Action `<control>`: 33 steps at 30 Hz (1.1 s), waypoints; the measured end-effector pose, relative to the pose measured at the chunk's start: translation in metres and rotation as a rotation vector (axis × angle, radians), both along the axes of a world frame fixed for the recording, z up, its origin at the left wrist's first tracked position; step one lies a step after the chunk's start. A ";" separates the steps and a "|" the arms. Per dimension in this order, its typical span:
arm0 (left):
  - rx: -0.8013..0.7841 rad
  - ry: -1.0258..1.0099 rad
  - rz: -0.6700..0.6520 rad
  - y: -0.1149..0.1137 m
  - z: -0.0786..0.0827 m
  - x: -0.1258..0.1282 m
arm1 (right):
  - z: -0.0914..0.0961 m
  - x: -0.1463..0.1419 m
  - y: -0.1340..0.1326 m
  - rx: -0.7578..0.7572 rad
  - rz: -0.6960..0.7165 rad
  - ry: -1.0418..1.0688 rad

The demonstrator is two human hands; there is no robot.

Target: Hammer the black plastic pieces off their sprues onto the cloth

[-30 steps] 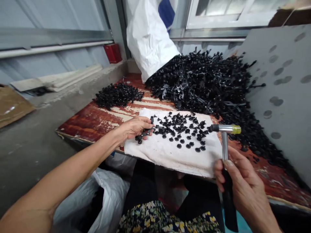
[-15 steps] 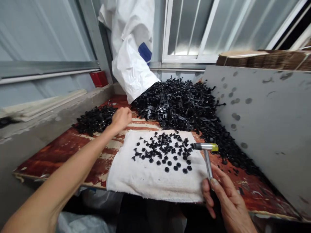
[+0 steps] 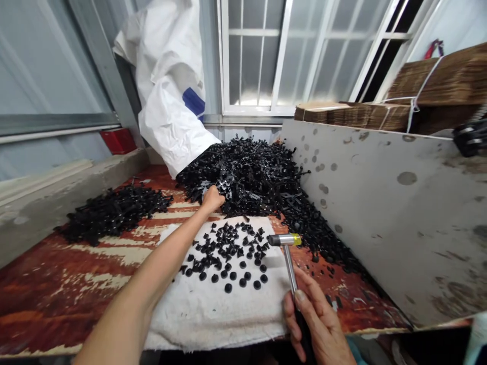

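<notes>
My left hand [image 3: 212,198] reaches far forward into the near edge of a big heap of black plastic strips [image 3: 251,177], its fingers curled on the pieces there. My right hand [image 3: 317,324] grips the handle of a small metal hammer [image 3: 286,242] with a yellow tip, held upright over the right edge of a white cloth [image 3: 224,304]. Several small black round parts [image 3: 228,253] lie scattered on the cloth between my two hands.
A smaller pile of black pieces [image 3: 110,213] lies at the left on the worn red board [image 3: 57,284]. A grey spotted panel [image 3: 388,203] stands along the right. A white sack [image 3: 171,101] leans behind the heap, and bundled cardboard [image 3: 399,111] lies beyond the panel.
My left hand left the cloth with a black strip, swung past the left pile, and now reaches into the big heap. The view has tilted up. The hammer stays held upright.
</notes>
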State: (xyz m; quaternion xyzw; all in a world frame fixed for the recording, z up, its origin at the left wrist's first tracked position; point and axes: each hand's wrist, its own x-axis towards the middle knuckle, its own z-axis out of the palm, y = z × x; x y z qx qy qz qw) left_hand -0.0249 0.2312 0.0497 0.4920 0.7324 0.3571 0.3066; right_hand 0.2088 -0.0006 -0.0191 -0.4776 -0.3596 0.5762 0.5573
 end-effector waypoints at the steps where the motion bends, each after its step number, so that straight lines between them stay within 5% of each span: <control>1: -0.024 -0.063 -0.015 -0.004 0.002 -0.002 | 0.000 0.001 0.000 -0.001 0.007 0.009; 7: -0.006 -0.350 -0.074 -0.057 0.013 -0.024 | 0.000 0.001 0.000 -0.005 -0.006 0.080; 13: 0.199 -0.354 -0.104 -0.117 0.009 -0.034 | -0.008 0.003 0.004 0.029 0.097 0.024; 17: 0.255 -0.325 -0.257 -0.170 0.002 -0.011 | 0.003 -0.006 0.000 0.049 0.145 -0.066; 23: 0.004 -0.439 -0.479 -0.244 -0.025 0.029 | 0.013 -0.026 -0.001 0.081 0.253 -0.129; 26: -0.093 -0.233 -0.500 -0.262 -0.029 0.022 | 0.012 -0.029 -0.007 0.076 0.261 -0.158; 30: 0.165 0.254 -0.474 -0.271 -0.022 0.006 | 0.015 -0.034 -0.021 0.023 0.369 -0.151; 33: 0.189 0.324 -0.643 -0.275 -0.018 0.004 | 0.015 -0.041 -0.028 0.018 0.452 -0.103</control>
